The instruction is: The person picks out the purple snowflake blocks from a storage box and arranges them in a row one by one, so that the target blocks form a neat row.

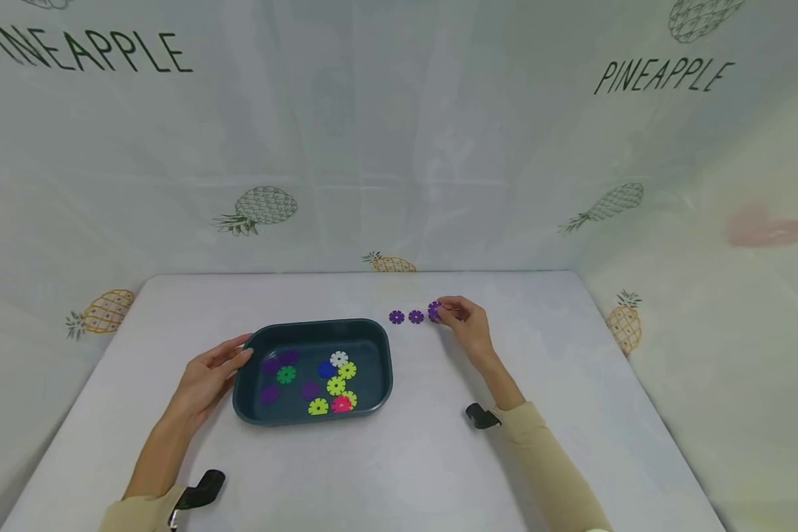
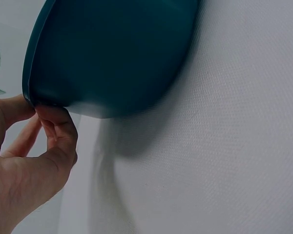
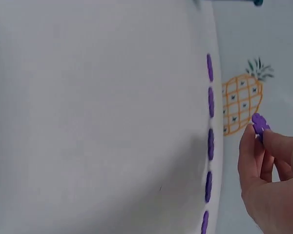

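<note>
My left hand (image 1: 206,378) grips the rim at the left end of a dark teal tray (image 1: 253,410); in the left wrist view, thumb and fingers (image 2: 58,117) meet at the tray's edge (image 2: 112,58). Notched, flower-shaped plastic discs lie inside it: purple, yellow, a green disc (image 1: 286,374), a blue, a white (image 1: 338,358) and a pink one. Toward the table's back, my right hand (image 1: 467,325) pinches a purple disc (image 3: 260,126) between thumb and fingertips, raised over a row of purple discs (image 3: 211,144). In the head view this hand hides part of the row.
The white table (image 1: 432,458) ends at a back edge close behind the disc row. Behind and beside it hangs a pale curtain (image 1: 399,148) printed with pineapples. A black wrist mount (image 1: 482,416) sits at each sleeve.
</note>
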Demonstrator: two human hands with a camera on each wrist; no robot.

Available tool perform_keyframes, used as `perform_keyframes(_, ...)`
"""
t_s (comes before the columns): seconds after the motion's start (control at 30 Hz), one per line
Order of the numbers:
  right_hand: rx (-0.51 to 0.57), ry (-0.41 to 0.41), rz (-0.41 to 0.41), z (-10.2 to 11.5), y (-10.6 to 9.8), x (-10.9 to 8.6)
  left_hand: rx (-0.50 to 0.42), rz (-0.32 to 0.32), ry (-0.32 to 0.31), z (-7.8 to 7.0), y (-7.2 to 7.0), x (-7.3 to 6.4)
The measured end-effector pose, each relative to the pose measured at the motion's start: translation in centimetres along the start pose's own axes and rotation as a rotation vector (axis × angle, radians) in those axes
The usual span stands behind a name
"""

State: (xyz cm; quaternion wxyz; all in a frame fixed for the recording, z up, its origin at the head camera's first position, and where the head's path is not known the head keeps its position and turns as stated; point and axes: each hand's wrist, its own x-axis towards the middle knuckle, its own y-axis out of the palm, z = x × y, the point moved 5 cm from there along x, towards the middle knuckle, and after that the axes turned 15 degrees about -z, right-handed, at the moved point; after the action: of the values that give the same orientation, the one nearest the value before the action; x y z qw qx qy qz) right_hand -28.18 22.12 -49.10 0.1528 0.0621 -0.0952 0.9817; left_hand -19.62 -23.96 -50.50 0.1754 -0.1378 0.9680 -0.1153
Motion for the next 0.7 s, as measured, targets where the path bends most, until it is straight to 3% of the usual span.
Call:
perform_keyframes(0.27, -0.013, 0.006, -0.067, -1.3, -2.8, 1.1, 0.011, 0.002, -0.002, 0.0, -0.1, -0.1)
perform_keyframes(0.43, -0.104, -0.003, -0.108, -1.9, -4.8, 1.7, -0.005, 0.005, 0.003, -0.2, 0.0, -0.1)
perform_keyframes(0.7, -0.208, 0.048, -0.153, -2.8, -7.0, 2.5, -0.023, 0.002, 0.013, -0.1, -0.1, 0.1)
